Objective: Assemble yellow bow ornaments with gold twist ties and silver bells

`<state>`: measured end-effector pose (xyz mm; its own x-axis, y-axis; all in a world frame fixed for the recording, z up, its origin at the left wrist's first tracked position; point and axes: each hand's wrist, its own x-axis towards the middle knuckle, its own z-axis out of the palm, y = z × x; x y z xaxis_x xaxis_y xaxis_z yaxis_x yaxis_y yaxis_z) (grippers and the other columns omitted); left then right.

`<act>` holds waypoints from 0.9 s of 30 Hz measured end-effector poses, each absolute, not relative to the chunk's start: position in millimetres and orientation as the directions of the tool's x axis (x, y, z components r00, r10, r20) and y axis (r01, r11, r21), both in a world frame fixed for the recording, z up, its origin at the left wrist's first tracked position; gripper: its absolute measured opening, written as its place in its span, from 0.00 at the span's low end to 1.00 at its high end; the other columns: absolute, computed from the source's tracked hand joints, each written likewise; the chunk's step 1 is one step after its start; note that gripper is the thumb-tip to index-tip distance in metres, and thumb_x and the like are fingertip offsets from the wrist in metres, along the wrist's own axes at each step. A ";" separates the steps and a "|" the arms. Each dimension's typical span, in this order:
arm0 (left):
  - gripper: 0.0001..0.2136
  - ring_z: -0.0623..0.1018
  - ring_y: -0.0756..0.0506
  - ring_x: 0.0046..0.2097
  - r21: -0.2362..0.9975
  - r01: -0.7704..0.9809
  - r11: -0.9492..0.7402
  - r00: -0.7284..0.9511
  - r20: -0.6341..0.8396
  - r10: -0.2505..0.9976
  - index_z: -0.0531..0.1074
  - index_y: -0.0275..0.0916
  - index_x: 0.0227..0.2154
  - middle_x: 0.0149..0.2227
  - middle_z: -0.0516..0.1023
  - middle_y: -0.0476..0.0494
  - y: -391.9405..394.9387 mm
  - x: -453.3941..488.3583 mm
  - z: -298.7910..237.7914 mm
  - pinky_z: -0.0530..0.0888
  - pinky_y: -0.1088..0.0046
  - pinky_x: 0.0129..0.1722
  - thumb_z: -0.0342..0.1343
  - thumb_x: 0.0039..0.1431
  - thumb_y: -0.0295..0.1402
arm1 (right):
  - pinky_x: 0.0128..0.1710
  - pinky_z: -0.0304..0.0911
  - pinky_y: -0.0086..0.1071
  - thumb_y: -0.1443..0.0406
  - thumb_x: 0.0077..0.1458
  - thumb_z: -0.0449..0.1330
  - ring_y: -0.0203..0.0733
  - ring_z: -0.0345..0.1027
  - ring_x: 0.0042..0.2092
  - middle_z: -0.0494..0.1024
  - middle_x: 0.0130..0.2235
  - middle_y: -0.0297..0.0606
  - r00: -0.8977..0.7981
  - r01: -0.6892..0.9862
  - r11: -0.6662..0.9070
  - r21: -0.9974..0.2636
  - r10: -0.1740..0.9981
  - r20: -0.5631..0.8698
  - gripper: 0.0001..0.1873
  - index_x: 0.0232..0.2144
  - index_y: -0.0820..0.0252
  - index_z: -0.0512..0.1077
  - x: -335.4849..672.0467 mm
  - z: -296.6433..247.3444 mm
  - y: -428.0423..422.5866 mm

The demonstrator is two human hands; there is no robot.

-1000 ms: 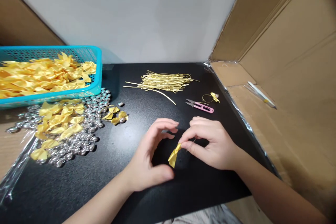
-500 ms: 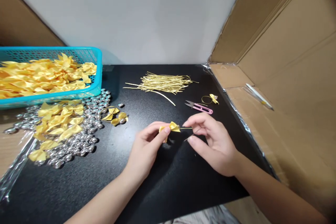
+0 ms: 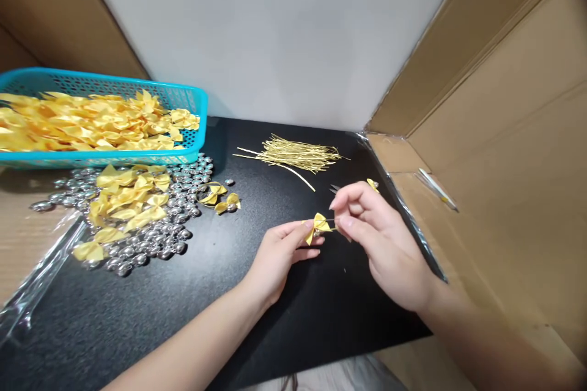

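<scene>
A small yellow ribbon bow [image 3: 317, 225] is held just above the black mat [image 3: 192, 305], near its middle. My left hand [image 3: 279, 256] pinches the bow from the left with thumb and fingertips. My right hand [image 3: 380, 238] is closed in a pinch on a thin gold wire at the bow's right side. Both hands meet at the bow.
A teal basket [image 3: 110, 88] full of yellow bows stands back left. In front of it lie silver beads [image 3: 151, 247] with loose yellow bows [image 3: 128, 204]. A bundle of gold wires [image 3: 296, 154] lies at the back. Cardboard walls [image 3: 504, 134] close the right side; a white pen [image 3: 438, 190] rests there.
The bow went from my right hand alone to both hands and rose off the mat. The view tilted, and my right hand now hides the pink snips.
</scene>
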<state>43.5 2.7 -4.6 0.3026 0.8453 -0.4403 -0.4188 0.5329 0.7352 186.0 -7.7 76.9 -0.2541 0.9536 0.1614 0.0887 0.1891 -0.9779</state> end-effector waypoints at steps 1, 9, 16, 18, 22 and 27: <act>0.10 0.79 0.47 0.36 0.733 -0.416 0.538 0.310 -0.441 0.842 0.81 0.34 0.32 0.33 0.81 0.41 2.3 43.3 -4.0 0.76 0.75 0.34 0.64 0.54 0.37 | 0.31 0.58 0.23 0.75 0.62 0.50 0.30 0.59 0.30 0.65 0.29 0.27 -0.249 0.096 0.195 -0.976 0.954 0.166 0.11 0.36 0.54 0.67 184.8 79.5 -7.9; 0.11 0.79 0.49 0.32 0.781 -0.378 0.497 0.359 -0.372 0.856 0.81 0.33 0.31 0.31 0.81 0.42 -2.1 42.2 2.3 0.75 0.78 0.30 0.64 0.53 0.39 | 0.30 0.61 0.23 0.72 0.63 0.54 0.29 0.64 0.30 0.71 0.28 0.27 -0.178 0.106 0.257 -0.961 0.955 0.236 0.09 0.40 0.53 0.70 176.2 88.8 -6.7; 0.14 0.76 0.52 0.28 0.821 -0.384 0.422 0.458 -0.227 0.859 0.81 0.32 0.37 0.27 0.78 0.45 -7.5 43.3 7.6 0.73 0.80 0.27 0.63 0.55 0.40 | 0.31 0.66 0.22 0.70 0.63 0.57 0.29 0.71 0.33 0.79 0.32 0.30 -0.074 0.056 0.284 -0.957 0.957 0.280 0.06 0.39 0.54 0.71 172.7 87.9 -3.7; 0.15 0.75 0.52 0.27 0.819 -0.397 0.414 0.473 -0.204 0.857 0.81 0.32 0.38 0.26 0.78 0.45 -8.1 43.4 8.6 0.72 0.80 0.27 0.62 0.56 0.40 | 0.30 0.66 0.22 0.70 0.63 0.57 0.29 0.71 0.32 0.79 0.32 0.29 -0.066 0.034 0.286 -0.958 0.957 0.283 0.06 0.38 0.54 0.71 172.3 87.6 -3.1; 0.14 0.75 0.52 0.28 0.824 -0.388 0.412 0.475 -0.204 0.856 0.79 0.32 0.40 0.27 0.79 0.47 -8.8 42.3 11.5 0.73 0.79 0.29 0.65 0.53 0.35 | 0.29 0.66 0.22 0.71 0.63 0.57 0.30 0.71 0.32 0.79 0.32 0.30 -0.056 0.001 0.291 -0.957 0.955 0.291 0.07 0.38 0.54 0.71 171.6 86.9 -2.0; 0.12 0.75 0.52 0.28 0.886 -0.303 0.350 0.434 -0.199 0.878 0.78 0.32 0.39 0.27 0.79 0.48 -10.7 41.6 14.6 0.73 0.78 0.30 0.65 0.50 0.30 | 0.27 0.64 0.21 0.71 0.63 0.57 0.29 0.67 0.29 0.79 0.31 0.29 -0.045 -0.031 0.300 -0.953 0.953 0.301 0.07 0.37 0.53 0.71 172.4 85.2 -1.7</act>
<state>41.6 -10.7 14.6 0.4343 0.8785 -0.1990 -0.3025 0.3504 0.8864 172.4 -1.7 85.2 -0.0447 0.9525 0.3011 -0.0313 0.3000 -0.9534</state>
